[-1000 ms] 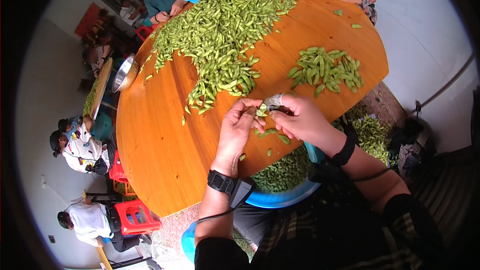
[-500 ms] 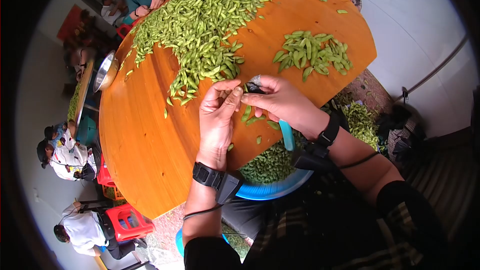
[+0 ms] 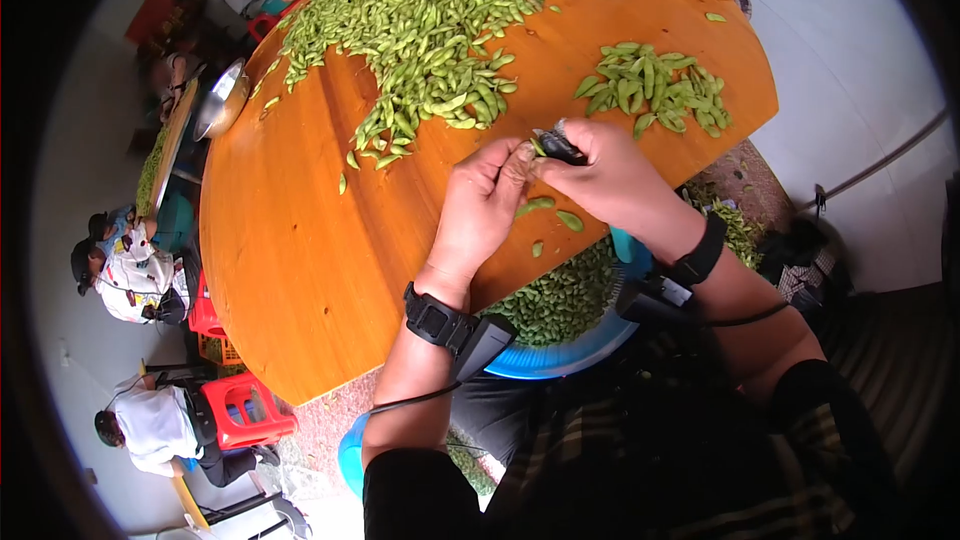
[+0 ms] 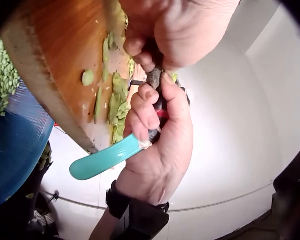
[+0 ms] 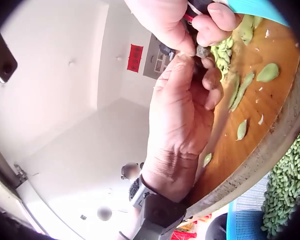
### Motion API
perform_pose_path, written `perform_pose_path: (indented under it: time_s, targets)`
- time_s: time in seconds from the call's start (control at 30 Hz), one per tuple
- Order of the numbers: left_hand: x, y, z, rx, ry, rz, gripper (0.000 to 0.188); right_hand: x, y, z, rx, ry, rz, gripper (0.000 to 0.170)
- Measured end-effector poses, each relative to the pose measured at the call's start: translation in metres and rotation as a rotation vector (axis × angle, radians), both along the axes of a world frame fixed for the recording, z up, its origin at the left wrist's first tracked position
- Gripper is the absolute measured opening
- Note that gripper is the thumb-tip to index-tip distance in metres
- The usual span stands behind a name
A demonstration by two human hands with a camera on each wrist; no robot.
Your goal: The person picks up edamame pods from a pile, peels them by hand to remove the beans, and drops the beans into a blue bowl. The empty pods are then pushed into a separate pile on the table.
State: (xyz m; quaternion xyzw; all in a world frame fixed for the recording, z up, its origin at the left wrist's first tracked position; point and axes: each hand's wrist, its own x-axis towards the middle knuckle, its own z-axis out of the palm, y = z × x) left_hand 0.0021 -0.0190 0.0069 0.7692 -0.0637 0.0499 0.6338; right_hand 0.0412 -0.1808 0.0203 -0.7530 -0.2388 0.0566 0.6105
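Head view, just right of centre: we find one green pod (image 3: 538, 146) between the two hands, mostly covered by fingertips. The left hand (image 3: 478, 205) pinches it, thumb against forefinger. The right hand (image 3: 615, 175) has its fingers curled round a teal-handled tool (image 4: 106, 159); a dark, grey-tipped part sits at those fingers, and we cannot tell whether it is blade or finger cover.

Step in hand, our judgement: working the pod at one end or along its seam. The next move seems to call for a steady left pinch and a small, controlled turn of the right fingers, clear of the left thumb.

Orientation: only a sliver of pod shows, its long axis apparently sloping from upper left to lower right; which end leads, we cannot tell. The tool's handle runs toward lower left in the left wrist view, rounded end outermost.

Nearby: loose pods (image 3: 570, 221) below the hands, a blue basin (image 3: 545, 367) at lower centre, a large pod heap (image 3: 430, 30) at top.
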Motion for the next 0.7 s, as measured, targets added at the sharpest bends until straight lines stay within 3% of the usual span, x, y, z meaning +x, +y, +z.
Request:
perform_pose_path:
  time_s: [0.17,0.23,0.33,0.37,0.4,0.47,0.57,0.7]
  targets:
    - [0.0,0.004,0.005,-0.189,0.199,-0.117,0.02,0.003,-0.01,0.003,-0.046,0.028,0.054,0.02]
    - [-0.001,0.002,0.007,-0.312,0.271,-0.092,0.015,0.0,-0.015,0.021,0.009,0.484,0.172,0.015]
    - [0.002,0.009,0.007,-0.306,0.184,-0.078,0.013,0.003,-0.022,0.02,0.026,0.38,0.087,0.016]
    - [0.0,0.01,0.008,-0.201,0.164,0.0,0.013,0.01,-0.03,0.015,-0.044,0.29,0.021,0.018]
    - [-0.004,0.009,0.012,-0.192,0.15,-0.001,0.013,0.022,-0.042,0.005,-0.143,0.04,-0.046,0.019]
    - [-0.02,0.008,0.018,0.014,0.181,-0.027,0.015,0.045,-0.068,-0.005,-0.375,-0.235,-0.174,0.022]
    - [-0.052,-0.011,0.028,0.249,0.016,-0.013,0.016,0.06,-0.093,-0.024,-0.157,-0.157,-0.165,0.022]
    - [-0.09,-0.023,0.028,0.543,-0.017,0.002,0.013,0.058,-0.1,-0.022,-0.171,0.078,-0.205,0.016]
